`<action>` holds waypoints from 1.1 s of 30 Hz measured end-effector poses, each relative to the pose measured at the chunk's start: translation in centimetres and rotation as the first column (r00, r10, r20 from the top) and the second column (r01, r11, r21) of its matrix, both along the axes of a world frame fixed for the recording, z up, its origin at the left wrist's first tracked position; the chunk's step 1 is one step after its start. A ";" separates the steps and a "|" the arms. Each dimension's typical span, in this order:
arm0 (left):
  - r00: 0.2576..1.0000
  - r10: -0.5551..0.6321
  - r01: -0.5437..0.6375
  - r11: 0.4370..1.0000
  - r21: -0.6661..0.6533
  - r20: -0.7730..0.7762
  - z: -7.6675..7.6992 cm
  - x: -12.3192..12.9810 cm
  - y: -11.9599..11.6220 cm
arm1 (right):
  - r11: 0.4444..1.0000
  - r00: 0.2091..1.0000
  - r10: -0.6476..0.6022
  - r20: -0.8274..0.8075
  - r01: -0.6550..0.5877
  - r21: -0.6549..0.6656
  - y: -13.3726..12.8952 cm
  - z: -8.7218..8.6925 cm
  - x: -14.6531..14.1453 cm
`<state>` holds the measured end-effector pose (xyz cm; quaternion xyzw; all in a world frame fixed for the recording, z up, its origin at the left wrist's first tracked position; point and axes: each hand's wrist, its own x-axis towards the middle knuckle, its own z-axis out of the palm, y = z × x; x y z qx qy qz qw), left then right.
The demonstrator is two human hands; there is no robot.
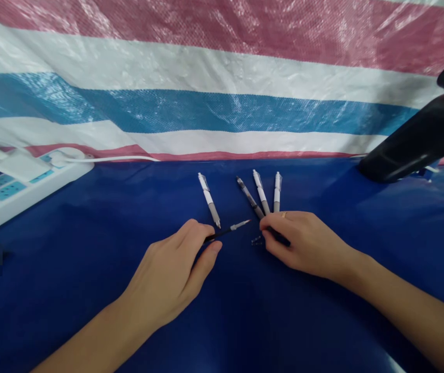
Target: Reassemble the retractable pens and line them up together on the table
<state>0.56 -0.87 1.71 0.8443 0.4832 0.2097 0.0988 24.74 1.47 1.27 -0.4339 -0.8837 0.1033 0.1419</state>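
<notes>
A thin dark pen refill (227, 230) with a pale tip is pinched between the thumb and fingers of my left hand (175, 264), its tip pointing right. My right hand (303, 241) is closed around a black pen part (278, 235), mostly covered by the fingers. Just beyond that hand lies a dark pen (249, 196), its near end at my fingertips. Two white pens (261, 189) (277, 190) lie beside it, their lower ends reaching my right hand. Another white pen (209, 199) rests beyond my left fingers. A small clear piece (256, 240), perhaps a spring, sits between the hands.
The blue table (222, 321) meets a striped plastic sheet (222, 67) at the back. A white power strip (31, 189) with a plug and cable lies at the left. A black bottle-like cylinder (416, 137) stands tilted in view at the right.
</notes>
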 end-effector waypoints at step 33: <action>0.969 -0.056 0.071 0.996 0.054 -0.239 -1.7 0.1 -0.1 | 0.993 0.989 0.118 0.084 -0.115 -0.037 0.3 -0.5 0.2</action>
